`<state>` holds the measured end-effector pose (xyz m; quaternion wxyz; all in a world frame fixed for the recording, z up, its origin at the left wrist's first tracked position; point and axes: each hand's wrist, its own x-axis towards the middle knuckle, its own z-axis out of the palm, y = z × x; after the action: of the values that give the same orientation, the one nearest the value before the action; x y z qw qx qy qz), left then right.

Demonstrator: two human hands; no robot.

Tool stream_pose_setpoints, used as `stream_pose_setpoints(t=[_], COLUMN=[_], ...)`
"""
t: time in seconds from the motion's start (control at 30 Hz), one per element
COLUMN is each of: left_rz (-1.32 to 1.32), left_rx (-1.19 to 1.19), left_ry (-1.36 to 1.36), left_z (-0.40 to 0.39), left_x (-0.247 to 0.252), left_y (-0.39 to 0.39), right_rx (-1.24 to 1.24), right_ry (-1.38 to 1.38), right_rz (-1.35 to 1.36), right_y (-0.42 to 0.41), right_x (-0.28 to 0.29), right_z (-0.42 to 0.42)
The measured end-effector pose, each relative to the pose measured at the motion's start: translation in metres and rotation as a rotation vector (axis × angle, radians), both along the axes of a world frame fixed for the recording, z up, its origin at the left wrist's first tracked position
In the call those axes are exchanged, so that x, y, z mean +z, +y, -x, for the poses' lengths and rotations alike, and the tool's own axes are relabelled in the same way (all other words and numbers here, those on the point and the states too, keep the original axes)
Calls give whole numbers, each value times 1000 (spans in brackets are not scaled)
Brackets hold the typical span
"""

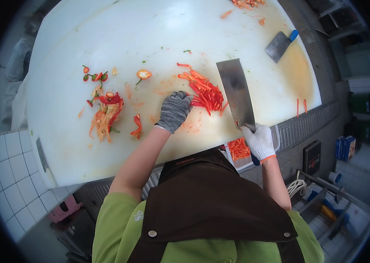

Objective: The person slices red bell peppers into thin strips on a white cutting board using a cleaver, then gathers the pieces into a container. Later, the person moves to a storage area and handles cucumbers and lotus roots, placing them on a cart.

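My left hand [175, 110], in a grey knitted glove, rests on the white cutting board [185, 157] with its curled fingertips touching the left edge of a pile of red pepper strips [209, 95]; whether it grips any is hidden. My right hand [258, 139], in a white glove with an orange cuff, holds a broad cleaver [237, 92] just right of the pile, its blade pointing away from me. Left of my left hand lie a curled red pepper piece [136, 126], a heap of pale pepper cores [104, 118], several green-stemmed tops [98, 76] and a cut pepper top [144, 74].
A second cleaver [278, 46] with a blue handle lies at the board's right. A white basket of red strips [239, 153] stands below the near edge. One more blade [42, 154] lies at the left edge. More pepper scraps [247, 4] lie at the far side.
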<state>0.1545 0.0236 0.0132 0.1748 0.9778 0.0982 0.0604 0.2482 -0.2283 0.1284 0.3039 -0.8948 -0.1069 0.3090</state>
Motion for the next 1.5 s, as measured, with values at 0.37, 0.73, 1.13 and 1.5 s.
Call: stream_pose_setpoints(t=[0.37,0.73,1.13,1.5], left_rz=[43,-152,-288,193], left_rx=[-96,-116,673,607], left_ry=[83,-85,-292,-451], left_z=[-7,54,156,53], left_x=[15,0,21,26], left_y=[23,-3,97,12], right_rx=[95,369,153,878], right_ry=[-6,-118,-157,-597], right_rz=[28,52,67,380], right_y=[-14,18,5,55], right_x=[-15,-16,-2,17], right_z=[12,23,-13,-83])
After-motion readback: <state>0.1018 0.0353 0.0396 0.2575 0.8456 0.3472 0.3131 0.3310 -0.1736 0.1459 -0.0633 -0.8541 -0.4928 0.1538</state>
